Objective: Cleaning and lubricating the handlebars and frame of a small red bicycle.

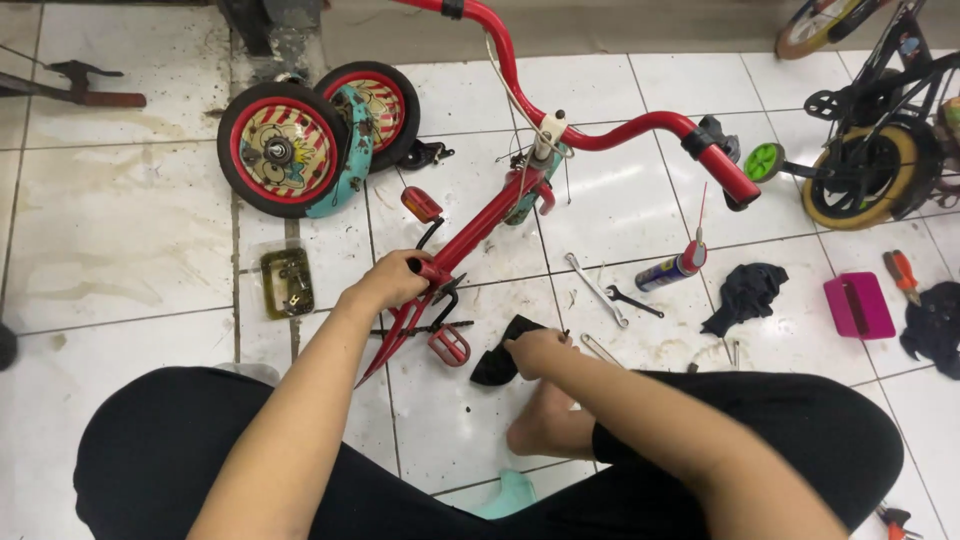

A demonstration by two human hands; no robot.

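Note:
A small red bicycle frame (487, 222) lies upside-down-ish on the white tiled floor, with its red handlebar (640, 128) stretching right. My left hand (388, 281) is closed around the frame near the crank, just above a red pedal (450, 345). My right hand (536, 352) pinches a small dark metal part at its fingertips, over a black rag (497, 362) on the floor. Two red-and-black wheels (283, 150) with a teal guard lie at the back left.
Wrenches (598, 292) lie on the tiles right of the frame, beside a blue spray can (668, 270), a dark cloth (745, 295) and a pink box (858, 305). A small tray of parts (287, 283) sits left. Another small bike with a yellow wheel (862, 178) stands at the right.

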